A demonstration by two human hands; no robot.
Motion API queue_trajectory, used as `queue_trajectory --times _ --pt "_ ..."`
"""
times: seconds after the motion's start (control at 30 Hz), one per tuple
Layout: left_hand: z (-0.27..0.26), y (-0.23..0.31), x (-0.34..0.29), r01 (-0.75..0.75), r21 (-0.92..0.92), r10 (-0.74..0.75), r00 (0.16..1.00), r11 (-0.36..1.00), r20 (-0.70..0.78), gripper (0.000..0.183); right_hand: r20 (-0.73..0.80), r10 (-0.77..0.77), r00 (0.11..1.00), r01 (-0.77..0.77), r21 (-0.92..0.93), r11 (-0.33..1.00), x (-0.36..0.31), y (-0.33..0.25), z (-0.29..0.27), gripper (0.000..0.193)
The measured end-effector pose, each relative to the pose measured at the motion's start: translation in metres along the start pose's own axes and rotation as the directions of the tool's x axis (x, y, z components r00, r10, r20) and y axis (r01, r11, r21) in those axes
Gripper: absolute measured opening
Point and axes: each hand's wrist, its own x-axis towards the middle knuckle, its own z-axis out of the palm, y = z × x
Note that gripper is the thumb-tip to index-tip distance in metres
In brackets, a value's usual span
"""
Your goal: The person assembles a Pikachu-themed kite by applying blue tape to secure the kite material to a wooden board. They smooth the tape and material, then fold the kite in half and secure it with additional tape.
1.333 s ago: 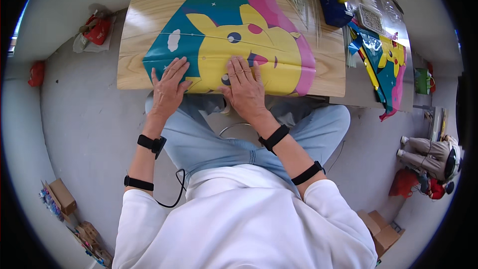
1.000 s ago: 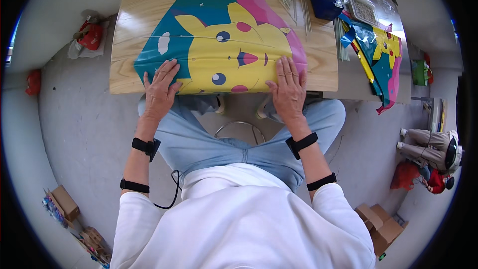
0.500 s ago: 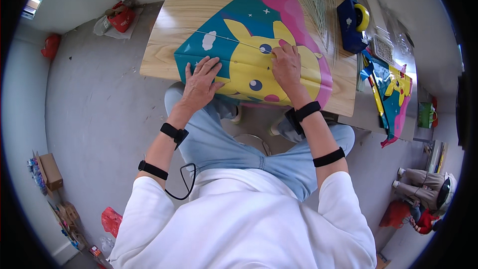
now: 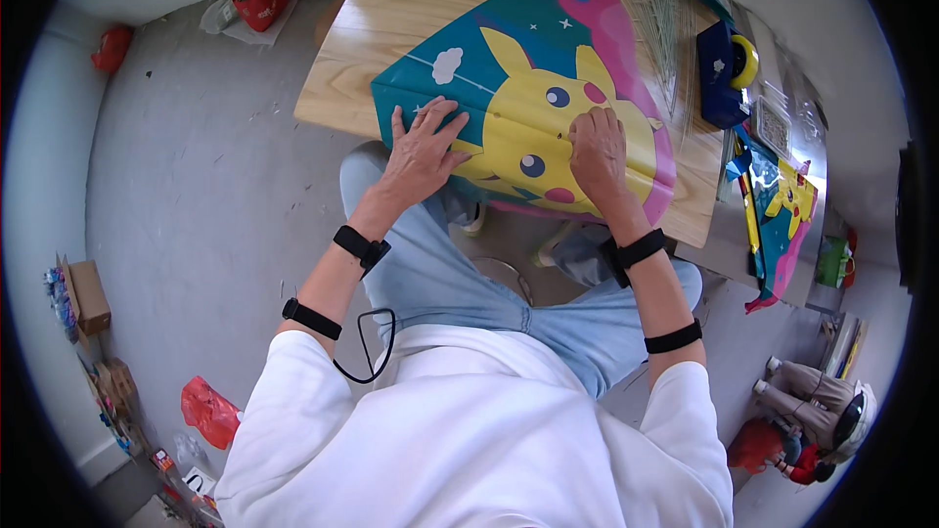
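Note:
A kite sheet point(image 4: 533, 127) in teal, yellow and pink, printed with a cartoon face, lies on the wooden table in front of me. My left hand point(image 4: 423, 156) rests flat on its teal near-left part, fingers spread. A thin pale rod point(image 4: 460, 76) crosses the teal area beside a white cloud print and slants toward my right hand point(image 4: 600, 152). Those right fingers are pinched together over the middle of the yellow face, at the rod's line. Against the yellow, the rod's far end is hard to see.
On the wooden table point(image 4: 342, 68), thin sticks point(image 4: 670, 39) lie at the back right, near a blue tape dispenser point(image 4: 719, 78) with yellow tape. Further right are a small clear box point(image 4: 770, 127) and another printed kite point(image 4: 782, 210). Another person point(image 4: 822, 411) is at the lower right.
The view has shifted, so the table and kite appear further right. My right fingertips have moved down toward the middle of the printed face. The left hand stays flat on the sheet.

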Motion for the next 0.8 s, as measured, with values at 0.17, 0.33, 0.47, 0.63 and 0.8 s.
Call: queue_trajectory --times 0.17,0.33,0.47,0.63,0.8 --pt "0.006 -0.003 -0.002 0.001 0.003 -0.001 0.999 1.000 -0.035 0.050 0.034 -0.044 0.998 0.044 -0.011 0.999 -0.015 -0.005 0.002 0.011" --pt "0.001 -0.008 0.002 -0.027 0.001 0.027 0.997 1.000 -0.074 0.046 0.078 -0.054 0.995 0.056 -0.022 0.998 -0.021 0.001 0.004 0.010" --pt "0.001 -0.009 0.004 -0.019 -0.013 0.018 0.998 1.000 -0.057 0.045 0.053 -0.053 0.997 0.051 0.032 0.998 -0.021 0.002 0.000 0.011" --pt "0.001 -0.009 0.003 -0.012 -0.013 0.011 0.999 1.000 -0.045 0.046 0.110 -0.075 0.991 0.066 0.081 0.995 -0.029 0.011 -0.013 0.012" --pt "0.002 -0.008 0.004 -0.028 0.006 0.028 0.994 1.000 -0.106 0.044 0.122 -0.071 0.990 0.068 0.024 0.997 -0.029 0.014 -0.009 0.012"
